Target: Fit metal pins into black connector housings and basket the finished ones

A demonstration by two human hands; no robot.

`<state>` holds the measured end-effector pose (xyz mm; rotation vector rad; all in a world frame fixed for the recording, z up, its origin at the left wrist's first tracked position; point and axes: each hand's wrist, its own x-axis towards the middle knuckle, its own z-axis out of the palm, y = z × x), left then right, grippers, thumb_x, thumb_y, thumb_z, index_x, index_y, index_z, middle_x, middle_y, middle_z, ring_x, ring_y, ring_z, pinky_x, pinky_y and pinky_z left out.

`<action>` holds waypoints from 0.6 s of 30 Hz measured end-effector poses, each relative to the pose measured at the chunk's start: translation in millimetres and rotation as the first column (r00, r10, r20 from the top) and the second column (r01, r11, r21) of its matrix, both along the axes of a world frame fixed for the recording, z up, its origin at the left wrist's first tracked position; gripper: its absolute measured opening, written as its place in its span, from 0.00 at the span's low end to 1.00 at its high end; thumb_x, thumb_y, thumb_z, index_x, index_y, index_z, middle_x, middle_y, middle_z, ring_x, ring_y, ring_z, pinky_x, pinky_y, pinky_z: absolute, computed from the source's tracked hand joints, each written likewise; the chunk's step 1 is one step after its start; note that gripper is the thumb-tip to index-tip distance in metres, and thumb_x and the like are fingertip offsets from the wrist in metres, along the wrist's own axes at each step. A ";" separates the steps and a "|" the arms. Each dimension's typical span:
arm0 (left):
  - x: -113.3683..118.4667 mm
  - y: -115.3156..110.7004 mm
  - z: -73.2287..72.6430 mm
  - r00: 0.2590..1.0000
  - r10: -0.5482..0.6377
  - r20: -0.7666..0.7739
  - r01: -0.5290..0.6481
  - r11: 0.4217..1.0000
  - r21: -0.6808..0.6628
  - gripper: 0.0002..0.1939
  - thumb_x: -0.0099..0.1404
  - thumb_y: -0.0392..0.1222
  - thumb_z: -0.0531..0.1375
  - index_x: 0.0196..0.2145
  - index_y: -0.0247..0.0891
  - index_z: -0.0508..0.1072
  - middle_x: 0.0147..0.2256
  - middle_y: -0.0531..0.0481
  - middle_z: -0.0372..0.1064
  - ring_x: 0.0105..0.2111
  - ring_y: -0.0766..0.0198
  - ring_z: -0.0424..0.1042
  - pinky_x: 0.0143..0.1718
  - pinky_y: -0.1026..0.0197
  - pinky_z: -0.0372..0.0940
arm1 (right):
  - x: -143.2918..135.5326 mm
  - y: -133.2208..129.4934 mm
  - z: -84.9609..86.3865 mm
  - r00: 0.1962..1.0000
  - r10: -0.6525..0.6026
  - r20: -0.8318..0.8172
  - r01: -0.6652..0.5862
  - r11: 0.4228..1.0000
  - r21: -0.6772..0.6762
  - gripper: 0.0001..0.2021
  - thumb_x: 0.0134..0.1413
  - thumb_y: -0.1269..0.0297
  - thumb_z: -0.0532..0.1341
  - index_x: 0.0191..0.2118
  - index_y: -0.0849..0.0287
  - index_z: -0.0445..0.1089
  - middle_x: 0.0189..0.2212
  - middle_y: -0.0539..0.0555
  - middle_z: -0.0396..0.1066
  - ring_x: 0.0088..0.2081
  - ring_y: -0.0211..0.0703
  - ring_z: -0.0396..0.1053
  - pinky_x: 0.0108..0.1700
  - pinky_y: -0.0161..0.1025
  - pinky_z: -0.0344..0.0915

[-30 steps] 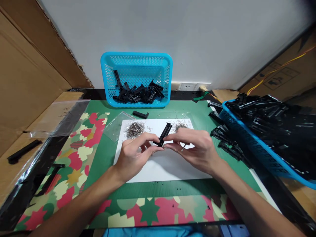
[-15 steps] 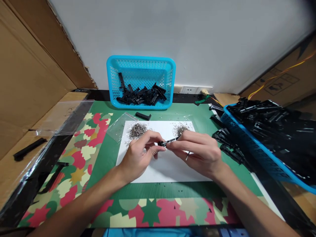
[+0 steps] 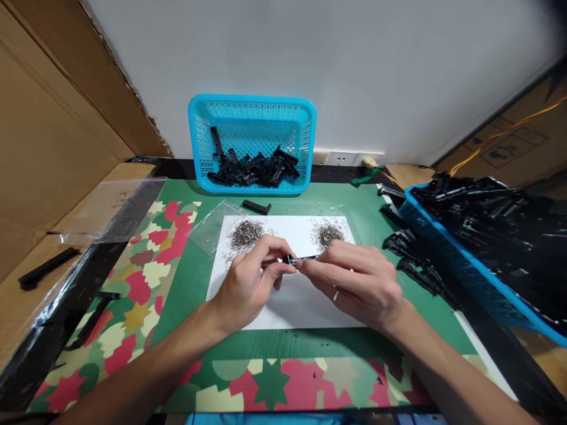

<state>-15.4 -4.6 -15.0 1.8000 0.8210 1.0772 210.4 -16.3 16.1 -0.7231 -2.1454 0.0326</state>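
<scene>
Black part [image 3: 289, 260], slanted a second ago, now sits nearly level above the paper [image 3: 301, 310], left hand [image 3: 248, 277] pinching its left end, right hand [image 3: 354, 277] grasping alongside, work seemingly centred on that end.

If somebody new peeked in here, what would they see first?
Probably the bright blue basket of black parts by the back wall. Next, the left hand and right hand holding a small black piece above the white paper. The colourful patterned border runs along the left and front.
</scene>
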 end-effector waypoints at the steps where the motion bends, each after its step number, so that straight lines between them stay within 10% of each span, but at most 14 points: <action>1: 1.1 -0.9 0.7 1.000 0.007 0.011 -0.007 1.000 -0.006 0.03 0.78 0.38 0.58 0.48 0.43 0.68 0.35 0.56 0.71 0.26 0.73 0.71 0.30 0.66 0.67 | -0.7 -0.9 -0.1 1.000 -0.001 -0.008 0.001 1.000 -0.001 0.15 0.60 0.83 0.63 0.47 0.58 0.76 0.26 0.49 0.70 0.26 0.37 0.59 0.27 0.39 0.54; 18: 1.3 -3.4 -0.6 0.999 0.026 0.041 -0.030 0.995 0.094 0.05 0.78 0.36 0.58 0.49 0.43 0.68 0.37 0.54 0.71 0.26 0.73 0.70 0.30 0.67 0.68 | -5.6 -6.7 4.4 0.999 -0.040 -0.029 0.039 0.999 -0.013 0.16 0.61 0.80 0.66 0.50 0.57 0.77 0.25 0.49 0.71 0.23 0.36 0.62 0.24 0.39 0.54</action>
